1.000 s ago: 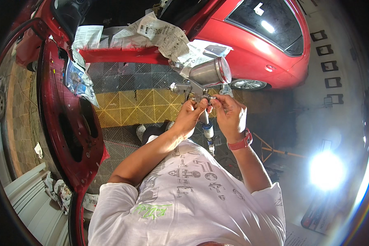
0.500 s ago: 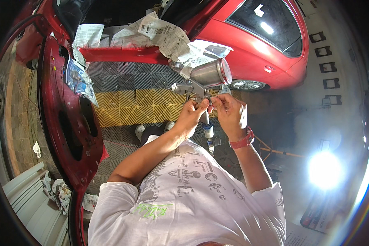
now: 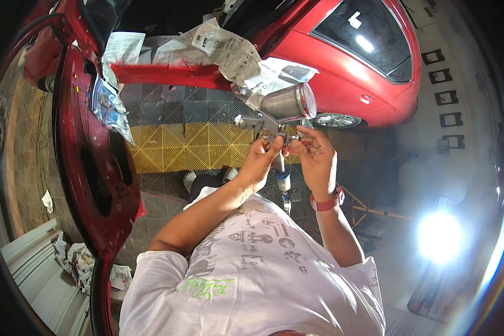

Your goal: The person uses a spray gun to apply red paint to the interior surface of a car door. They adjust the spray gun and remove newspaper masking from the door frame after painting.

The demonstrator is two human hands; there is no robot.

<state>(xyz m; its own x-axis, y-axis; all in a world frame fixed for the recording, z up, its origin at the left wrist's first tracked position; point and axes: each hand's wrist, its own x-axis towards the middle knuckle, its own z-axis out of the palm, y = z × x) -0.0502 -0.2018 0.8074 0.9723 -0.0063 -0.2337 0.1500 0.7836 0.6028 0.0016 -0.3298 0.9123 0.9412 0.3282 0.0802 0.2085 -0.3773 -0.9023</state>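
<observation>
A metal paint spray gun [image 3: 270, 124] with a silver cup [image 3: 288, 103] on top is held before my chest, its nozzle towards the left. My left hand [image 3: 259, 159] is closed around its grip, thumb at the back of the body. My right hand [image 3: 318, 159] is at the gun's rear, thumb and forefinger apart on either side of a small adjusting knob [image 3: 292, 138]; contact with the knob is hard to make out. Under the grip hangs a blue and silver air fitting [image 3: 284, 182]. A red watch [image 3: 329, 200] sits on my right wrist.
A red car [image 3: 369, 78] stands ahead, its door opening covered with newspaper [image 3: 224, 47]. The open red door [image 3: 89, 151] rises at left. Tiled yellow and black flooring [image 3: 179, 145] lies below. At right, a bright lamp [image 3: 439, 238] shines near an orange stand [image 3: 375, 211].
My right hand's fingers have loosened from a pinch at the knob and spread, and the hand has dropped slightly. The left hand and spray gun stay nearly in place.
</observation>
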